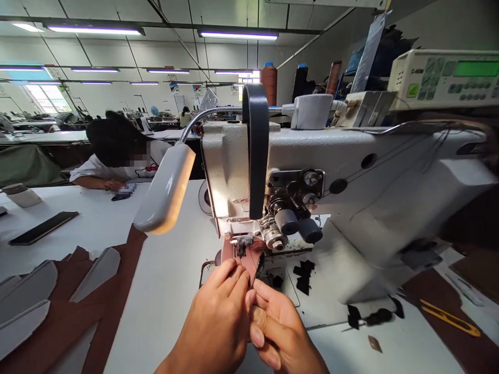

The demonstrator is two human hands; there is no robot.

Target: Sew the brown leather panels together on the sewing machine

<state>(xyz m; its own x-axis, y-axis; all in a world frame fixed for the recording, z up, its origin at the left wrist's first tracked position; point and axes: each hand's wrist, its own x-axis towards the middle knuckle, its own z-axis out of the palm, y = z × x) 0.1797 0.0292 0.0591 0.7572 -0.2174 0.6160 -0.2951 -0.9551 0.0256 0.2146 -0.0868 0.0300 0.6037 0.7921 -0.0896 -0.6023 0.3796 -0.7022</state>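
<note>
A reddish-brown fabric piece (252, 261) with a line of stitching lies beneath the presser foot (242, 244) of a white sewing machine (312, 150). My left hand (222, 306) is closed over its near end, with curled fingers pressing it down just in front of the foot. Beside it, my right hand (284, 327) has its fingers bent together at the piece's near right edge, gripping it close to my left fingertips. Both hands touch each other, and they hide the near end of the fabric.
A lit lamp (166, 192) hangs left of the machine head. Brown and grey cut pieces (78, 296) cover the table's left. Black scraps (304, 275) and a yellow-handled tool (450, 318) lie right. Across the table sits a person (117, 150), near a black phone-like slab (43, 227).
</note>
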